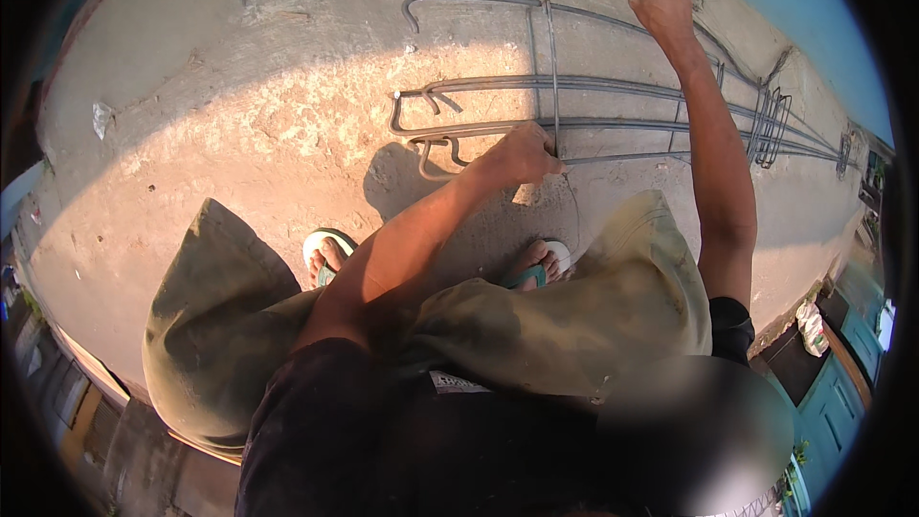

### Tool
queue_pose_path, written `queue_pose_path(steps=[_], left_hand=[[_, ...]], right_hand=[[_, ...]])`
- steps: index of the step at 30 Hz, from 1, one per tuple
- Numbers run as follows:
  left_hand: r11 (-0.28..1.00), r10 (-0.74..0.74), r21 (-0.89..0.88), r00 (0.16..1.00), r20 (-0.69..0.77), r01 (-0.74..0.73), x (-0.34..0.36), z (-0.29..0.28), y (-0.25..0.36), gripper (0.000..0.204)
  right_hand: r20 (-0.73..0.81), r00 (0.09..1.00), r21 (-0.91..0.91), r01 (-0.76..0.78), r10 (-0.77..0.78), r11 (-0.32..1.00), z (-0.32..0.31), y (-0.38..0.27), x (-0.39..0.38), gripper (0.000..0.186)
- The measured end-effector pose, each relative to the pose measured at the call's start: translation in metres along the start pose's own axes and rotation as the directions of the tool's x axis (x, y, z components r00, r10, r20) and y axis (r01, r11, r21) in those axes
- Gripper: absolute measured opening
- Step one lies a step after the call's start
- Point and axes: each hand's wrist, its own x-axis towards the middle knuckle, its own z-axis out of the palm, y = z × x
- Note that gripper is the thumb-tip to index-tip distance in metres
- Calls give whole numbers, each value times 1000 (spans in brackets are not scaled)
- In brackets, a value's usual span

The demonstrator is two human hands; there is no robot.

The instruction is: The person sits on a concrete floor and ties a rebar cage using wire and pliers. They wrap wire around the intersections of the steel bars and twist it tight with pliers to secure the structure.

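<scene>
A long cage of steel rebar [613, 84] lies on the concrete in front of me, its rods bent into hooks at the left end. A thin square stirrup [552, 48] stands around the rods near that end. My left hand [525, 153] is closed at the cage's near side, fingers around the rebar by the stirrup's lower corner. Stretched out past the cage's far side, my right hand [662, 2] is closed on a thin dark tool with a bit of red at the grip; its kind is hard to make out. Its fingers are partly hidden.
Several more stirrups [769, 124] are bunched on the rods farther right. A blue wall [823, 19] rises beyond the cage. My sandalled feet [330, 254] are close to the near rods. A pale crumpled scrap [101, 119] lies at the left; blue-green doors [833, 421] are at the lower right.
</scene>
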Motion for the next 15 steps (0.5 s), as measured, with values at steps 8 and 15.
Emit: queue_pose_path(steps=[8,15], left_hand=[[983,-48,-166,989,143,72,8,-13,-1,29],[999,-9,-31,988,152,14,17,-9,8,27]], right_hand=[[578,816,812,-573,-17,111,-133,-30,-209,30],[656,752,324,-201,-67,925,-98,-58,-308,60]])
